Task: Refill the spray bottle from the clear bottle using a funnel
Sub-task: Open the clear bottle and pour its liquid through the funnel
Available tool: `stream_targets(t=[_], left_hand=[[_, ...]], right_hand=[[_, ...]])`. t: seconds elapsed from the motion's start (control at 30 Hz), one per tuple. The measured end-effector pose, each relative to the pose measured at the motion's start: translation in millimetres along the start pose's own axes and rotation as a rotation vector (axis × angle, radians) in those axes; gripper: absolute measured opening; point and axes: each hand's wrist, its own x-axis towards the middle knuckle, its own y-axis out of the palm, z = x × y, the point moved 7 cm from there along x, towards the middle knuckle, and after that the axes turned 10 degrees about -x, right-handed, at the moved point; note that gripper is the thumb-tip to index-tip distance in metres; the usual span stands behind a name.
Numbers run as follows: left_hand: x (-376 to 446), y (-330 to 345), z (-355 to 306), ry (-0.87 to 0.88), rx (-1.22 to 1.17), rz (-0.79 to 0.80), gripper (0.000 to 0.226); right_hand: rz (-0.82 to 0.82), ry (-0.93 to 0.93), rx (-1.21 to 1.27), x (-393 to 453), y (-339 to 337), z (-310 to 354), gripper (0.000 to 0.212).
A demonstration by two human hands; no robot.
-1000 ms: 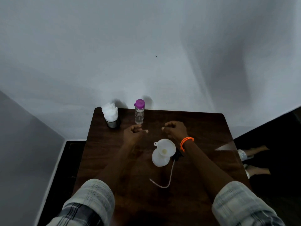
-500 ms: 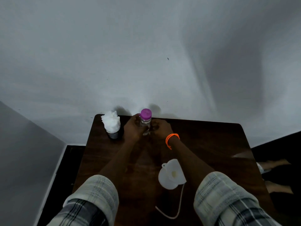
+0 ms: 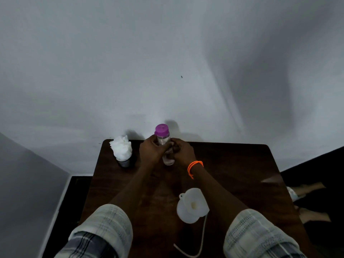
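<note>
A clear bottle [image 3: 168,158] with a purple cap stands upright near the far edge of the dark wooden table [image 3: 232,164]. My left hand [image 3: 151,149] wraps its left side and my right hand [image 3: 181,149], with an orange band at the wrist, wraps its right side. A white funnel [image 3: 193,203] sits on a white round container on the table, below my right forearm. A thin white tube [image 3: 202,237] curls from under it toward the near edge.
A dark cup stuffed with white tissue [image 3: 122,150] stands at the table's far left corner, just left of my left hand. A white wall rises right behind the table. Bare feet of another person [image 3: 307,190] show on the dark floor at right.
Both hands reached forward from above the funnel to the clear bottle and closed around it. The view shifted, so the funnel now sits nearer to me.
</note>
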Motion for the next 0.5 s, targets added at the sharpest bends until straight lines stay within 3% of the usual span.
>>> stream_targets(t=[0.13, 0.27, 0.5], left_hand=[[-6, -2, -35, 0.020, -0.025, -0.021, 0.046], [-16, -2, -77, 0.047, -0.071, -0.010, 0.049], [-30, 1, -140, -0.015, -0.463, 0.287, 0.052]], right_hand=[[-0.089, -0.071, 0.077, -15, -29, 17, 0.052], [-0.154, -0.102, 0.151, -33, -62, 34, 0.036], [-0.098, -0.134, 0.278, -78, -111, 55, 0.037]])
